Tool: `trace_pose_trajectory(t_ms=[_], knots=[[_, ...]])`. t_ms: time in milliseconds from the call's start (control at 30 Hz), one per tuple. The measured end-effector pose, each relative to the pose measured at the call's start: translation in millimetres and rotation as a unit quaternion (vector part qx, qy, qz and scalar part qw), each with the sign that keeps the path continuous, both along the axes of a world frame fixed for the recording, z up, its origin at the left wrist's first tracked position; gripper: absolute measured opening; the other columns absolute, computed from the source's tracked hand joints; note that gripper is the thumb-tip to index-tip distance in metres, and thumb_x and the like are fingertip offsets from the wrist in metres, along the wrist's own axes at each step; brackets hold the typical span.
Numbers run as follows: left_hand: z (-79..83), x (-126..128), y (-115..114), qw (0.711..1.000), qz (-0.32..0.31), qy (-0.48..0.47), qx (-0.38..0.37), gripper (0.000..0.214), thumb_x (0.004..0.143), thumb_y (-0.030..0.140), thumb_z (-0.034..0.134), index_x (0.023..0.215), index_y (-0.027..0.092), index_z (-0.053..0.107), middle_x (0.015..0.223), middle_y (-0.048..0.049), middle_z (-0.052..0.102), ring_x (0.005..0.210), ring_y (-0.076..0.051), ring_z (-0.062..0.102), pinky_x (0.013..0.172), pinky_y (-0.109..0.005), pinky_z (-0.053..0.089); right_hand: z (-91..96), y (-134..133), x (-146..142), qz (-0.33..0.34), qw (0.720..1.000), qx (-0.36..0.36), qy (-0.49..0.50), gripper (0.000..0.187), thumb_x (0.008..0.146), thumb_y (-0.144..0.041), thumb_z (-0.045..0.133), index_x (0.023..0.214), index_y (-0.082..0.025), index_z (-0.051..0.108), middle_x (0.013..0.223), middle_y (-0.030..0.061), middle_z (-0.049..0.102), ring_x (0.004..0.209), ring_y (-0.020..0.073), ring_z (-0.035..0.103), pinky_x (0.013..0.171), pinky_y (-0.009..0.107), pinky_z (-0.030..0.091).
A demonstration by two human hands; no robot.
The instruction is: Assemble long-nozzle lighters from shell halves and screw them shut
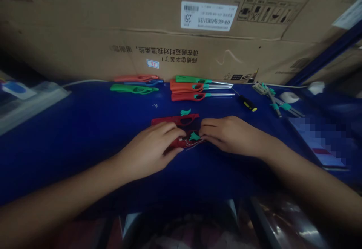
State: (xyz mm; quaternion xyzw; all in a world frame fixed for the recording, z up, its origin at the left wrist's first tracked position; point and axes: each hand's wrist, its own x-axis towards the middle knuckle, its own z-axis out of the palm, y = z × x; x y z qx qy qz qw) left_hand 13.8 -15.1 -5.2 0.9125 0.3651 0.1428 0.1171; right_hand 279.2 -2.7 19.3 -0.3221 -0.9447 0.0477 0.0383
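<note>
An opened red lighter shell half [175,144] lies low between my hands, with thin wires and a green trigger [194,136] inside it. Fingers and thumb of my left hand [152,147] are closed around its left part. My right hand [232,134] pinches at its right end, where the fingertips hide what exactly they touch. Just behind lies a second red shell half [169,120] with a finger loop, partly covered by my left hand. Beyond that rests a loose green trigger piece [186,112].
Behind are lighters with metal tubes, including a red lighter [183,97], and several shells, including a green shell [124,88]. A screwdriver [246,103] and metal tubes with green parts [275,106] lie right. A cardboard box [113,15] walls the back; a plastic bag [34,104] lies left.
</note>
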Motion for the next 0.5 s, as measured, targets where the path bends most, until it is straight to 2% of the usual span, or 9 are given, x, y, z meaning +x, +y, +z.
trace_pose_trajectory(t_ms=[300,500], knots=[[-0.2,-1,0,1.000,-0.014,0.007,0.021,0.023,0.097,0.029,0.061,0.119,0.023,0.061,0.111,-0.0050,0.064,0.101,-0.023,0.065,0.088,-0.040,0.055,-4.0,-3,-6,0.034,0.997,0.052,-0.034,0.012,0.100,-0.014,0.049,0.096,-0.017,0.061,0.093,0.0027,0.065,0.069,0.0142,0.056,0.058,0.029,0.031],[-0.3,-1,-1,0.999,-0.014,0.014,0.027,0.023,0.098,0.029,0.060,0.120,0.022,0.062,0.111,-0.0052,0.064,0.098,-0.023,0.066,0.084,-0.038,0.055,-10.5,-1,-8,0.062,0.991,0.098,-0.060,0.015,0.097,-0.007,0.046,0.101,-0.015,0.058,0.095,0.0052,0.065,0.065,0.0144,0.053,0.057,0.030,0.030]])
